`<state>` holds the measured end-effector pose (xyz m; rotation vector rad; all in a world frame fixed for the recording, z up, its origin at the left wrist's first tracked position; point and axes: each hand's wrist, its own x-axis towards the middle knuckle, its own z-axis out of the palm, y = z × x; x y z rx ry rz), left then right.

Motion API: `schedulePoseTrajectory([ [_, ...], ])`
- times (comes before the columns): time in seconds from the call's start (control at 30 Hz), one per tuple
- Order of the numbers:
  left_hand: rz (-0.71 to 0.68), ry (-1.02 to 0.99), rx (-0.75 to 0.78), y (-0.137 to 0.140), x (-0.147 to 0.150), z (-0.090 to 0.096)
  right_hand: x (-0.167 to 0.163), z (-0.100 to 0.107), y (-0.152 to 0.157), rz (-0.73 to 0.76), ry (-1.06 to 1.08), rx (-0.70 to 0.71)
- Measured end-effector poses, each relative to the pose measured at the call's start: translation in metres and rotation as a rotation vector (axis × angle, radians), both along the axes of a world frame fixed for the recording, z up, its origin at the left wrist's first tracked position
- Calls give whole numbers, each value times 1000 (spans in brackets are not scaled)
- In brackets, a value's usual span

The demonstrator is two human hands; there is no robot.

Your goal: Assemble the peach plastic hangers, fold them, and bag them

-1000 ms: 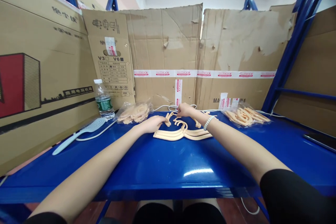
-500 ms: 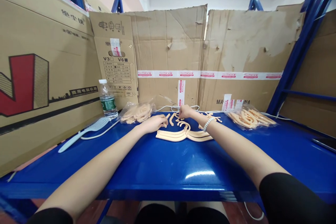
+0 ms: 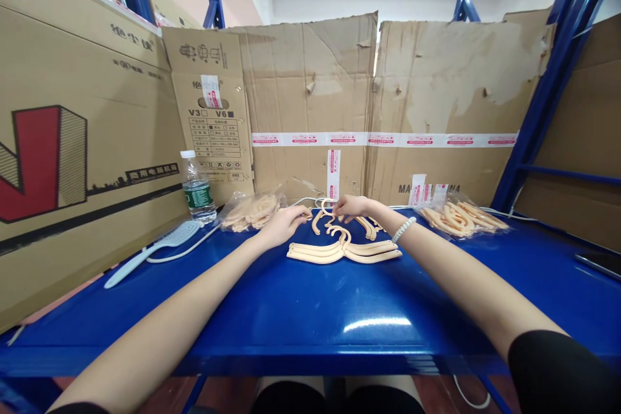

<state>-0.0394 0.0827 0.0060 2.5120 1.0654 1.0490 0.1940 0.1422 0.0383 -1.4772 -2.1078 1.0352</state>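
My right hand (image 3: 353, 206), with a beaded bracelet at its wrist, pinches a beige hanger hook (image 3: 326, 204) raised above the table. To its left, my left hand (image 3: 285, 225) has thumb and fingers closed together at the tips; what lies between them is too small to make out. In front of both hands rests a stack of beige hangers (image 3: 317, 254), arms spread left and right, hooks pointing away from me. Loose beige hanger parts (image 3: 365, 228) lie behind the stack, some partly hidden by my right hand.
A bag of beige curved parts (image 3: 252, 210) lies left, another bag (image 3: 460, 215) right. A water bottle (image 3: 198, 191) and a pale blue hairbrush (image 3: 158, 247) are at the left. A phone (image 3: 599, 265) lies far right. Cardboard sheets (image 3: 310, 97) wall off the back of the blue table (image 3: 291, 310).
My right hand has shifted slightly right and now shows a hook lifted in its fingers. My left hand has drawn a little upward, its fingertips still together.
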Motion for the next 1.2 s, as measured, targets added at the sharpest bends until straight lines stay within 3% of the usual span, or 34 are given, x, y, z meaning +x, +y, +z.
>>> schedulePoseTrajectory([
  [0.27, -67, -459, -355, -15, 20, 3, 31, -4, -45, 58, 474, -125],
  [0.47, -64, -760, -541, -23, 33, -2, 46, -15, -72, 87, 694, -46],
  [0.6, -82, -889, -629, -28, 38, -5, 48, -20, -79, 48, 731, 1],
  [0.87, -143, -963, -708, -41, 50, -4, 40, -23, -92, 107, 731, -131],
  [1.2, -205, -876, -579, -54, 57, -5, 30, -27, -101, 25, 756, -125],
])
